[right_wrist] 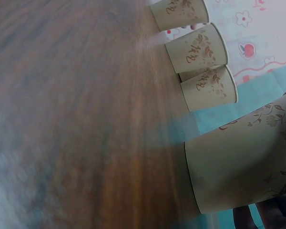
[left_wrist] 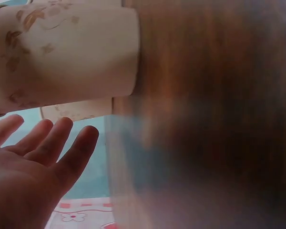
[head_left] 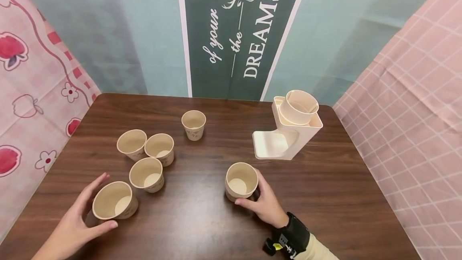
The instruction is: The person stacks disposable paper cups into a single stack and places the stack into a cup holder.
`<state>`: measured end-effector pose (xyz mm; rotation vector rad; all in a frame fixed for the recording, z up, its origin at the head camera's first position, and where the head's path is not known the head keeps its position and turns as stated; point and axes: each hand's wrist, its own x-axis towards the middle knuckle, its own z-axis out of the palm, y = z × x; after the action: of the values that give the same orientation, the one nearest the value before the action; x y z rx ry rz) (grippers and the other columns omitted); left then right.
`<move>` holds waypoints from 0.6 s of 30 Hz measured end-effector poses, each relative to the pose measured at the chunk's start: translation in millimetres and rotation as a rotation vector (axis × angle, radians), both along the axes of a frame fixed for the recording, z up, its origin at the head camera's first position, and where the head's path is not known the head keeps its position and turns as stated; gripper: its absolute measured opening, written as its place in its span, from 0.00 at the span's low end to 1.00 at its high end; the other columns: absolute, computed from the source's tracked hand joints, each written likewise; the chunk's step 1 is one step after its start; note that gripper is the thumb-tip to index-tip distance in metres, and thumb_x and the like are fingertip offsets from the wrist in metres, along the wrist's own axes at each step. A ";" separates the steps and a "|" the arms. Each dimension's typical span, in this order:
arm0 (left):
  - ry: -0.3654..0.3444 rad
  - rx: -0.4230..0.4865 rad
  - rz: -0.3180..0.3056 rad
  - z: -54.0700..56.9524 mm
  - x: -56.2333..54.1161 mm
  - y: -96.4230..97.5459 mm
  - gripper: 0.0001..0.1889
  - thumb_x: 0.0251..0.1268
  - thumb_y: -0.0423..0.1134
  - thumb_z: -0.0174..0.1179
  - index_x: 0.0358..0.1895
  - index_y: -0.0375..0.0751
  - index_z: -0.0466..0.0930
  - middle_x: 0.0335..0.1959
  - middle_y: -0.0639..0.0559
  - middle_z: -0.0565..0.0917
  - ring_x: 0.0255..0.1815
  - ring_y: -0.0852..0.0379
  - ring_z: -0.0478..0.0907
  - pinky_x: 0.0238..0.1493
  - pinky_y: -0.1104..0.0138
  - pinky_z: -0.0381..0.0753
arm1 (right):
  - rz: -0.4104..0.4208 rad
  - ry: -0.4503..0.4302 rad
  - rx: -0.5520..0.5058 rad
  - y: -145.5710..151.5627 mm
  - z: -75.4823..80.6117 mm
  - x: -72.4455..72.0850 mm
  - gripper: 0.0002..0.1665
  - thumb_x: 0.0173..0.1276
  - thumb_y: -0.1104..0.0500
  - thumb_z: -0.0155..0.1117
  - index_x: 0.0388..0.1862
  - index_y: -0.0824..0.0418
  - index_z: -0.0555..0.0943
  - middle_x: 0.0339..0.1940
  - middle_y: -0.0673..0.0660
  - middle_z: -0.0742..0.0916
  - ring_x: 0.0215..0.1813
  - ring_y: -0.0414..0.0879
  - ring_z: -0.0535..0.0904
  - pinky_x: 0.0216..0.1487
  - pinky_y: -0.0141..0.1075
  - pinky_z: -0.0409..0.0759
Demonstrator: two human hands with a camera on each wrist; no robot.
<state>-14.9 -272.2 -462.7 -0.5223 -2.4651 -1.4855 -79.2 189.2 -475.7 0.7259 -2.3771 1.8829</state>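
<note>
Near the middle of the table my right hand (head_left: 267,204) grips a beige paper cup (head_left: 241,181), thumb on the near side and fingers around its right. The cup stands upright, and leafy brown print shows on its wall in the right wrist view. At the front left, my left hand (head_left: 77,220) spreads thumb and fingers around another paper cup (head_left: 115,202); a gap shows between the fingers (left_wrist: 74,155) and the cup wall in the left wrist view. Just behind that cup stand three more paper cups, the nearest one (head_left: 147,175) close to its rim.
A single paper cup (head_left: 193,125) stands farther back at center. At the back right is a white plastic stand (head_left: 297,139) with a round, cup-like piece (head_left: 299,107) on top. The brown wooden table (head_left: 195,228) is bordered by hanging cloths at the back and sides.
</note>
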 end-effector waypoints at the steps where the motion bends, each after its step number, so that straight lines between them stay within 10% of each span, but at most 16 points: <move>1: -0.003 0.004 0.004 -1.9 0.3 0.1 0.62 0.31 0.12 0.76 0.79 0.30 0.52 0.76 0.61 0.64 0.73 0.69 0.61 0.66 0.83 0.59 | 0.002 -0.001 -0.002 -0.3 0.1 0.0 0.53 0.53 0.70 0.81 0.76 0.56 0.66 0.67 0.60 0.77 0.65 0.50 0.74 0.66 0.32 0.73; 18: -0.046 0.033 -0.001 -7.6 1.5 3.7 0.52 0.41 0.12 0.72 0.76 0.29 0.59 0.72 0.60 0.71 0.65 0.71 0.71 0.59 0.84 0.68 | -0.009 -0.009 0.003 -0.6 0.0 1.2 0.53 0.53 0.69 0.82 0.75 0.56 0.66 0.66 0.60 0.77 0.64 0.48 0.74 0.66 0.31 0.72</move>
<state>-13.4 -268.5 -470.2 -0.4892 -2.4706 -1.5526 -78.0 188.6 -475.8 0.7079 -2.3846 1.8840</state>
